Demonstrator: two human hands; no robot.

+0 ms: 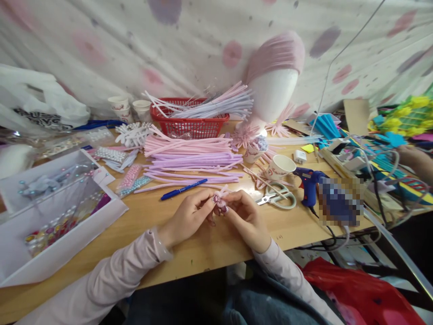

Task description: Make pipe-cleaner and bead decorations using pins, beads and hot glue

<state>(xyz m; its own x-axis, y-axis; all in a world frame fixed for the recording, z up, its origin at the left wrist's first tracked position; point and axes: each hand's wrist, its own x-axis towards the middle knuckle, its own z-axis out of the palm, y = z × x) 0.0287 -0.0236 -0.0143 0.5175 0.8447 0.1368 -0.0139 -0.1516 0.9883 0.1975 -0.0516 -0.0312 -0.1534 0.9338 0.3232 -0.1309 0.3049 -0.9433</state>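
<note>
My left hand [188, 215] and my right hand [247, 217] meet above the front of the wooden table. The fingertips of both pinch a small pale pink pipe cleaner piece [223, 191], mostly hidden by fingers. A blue pen [183, 189] lies just behind my left hand. Scissors [281, 197] with pale handles rest to the right of my right hand. Beyond the hands, bundles of pink pipe cleaners [189, 149] and lilac pipe cleaners [199, 161] are stacked.
White boxes [111, 210] with beaded pins stand left. Behind are a red basket [189, 127] of pipe cleaners and a mannequin head [275, 90]. A paper cup [280, 167], a blue glue gun [309, 185] and cables are right. Another person's hand [416, 162] shows far right.
</note>
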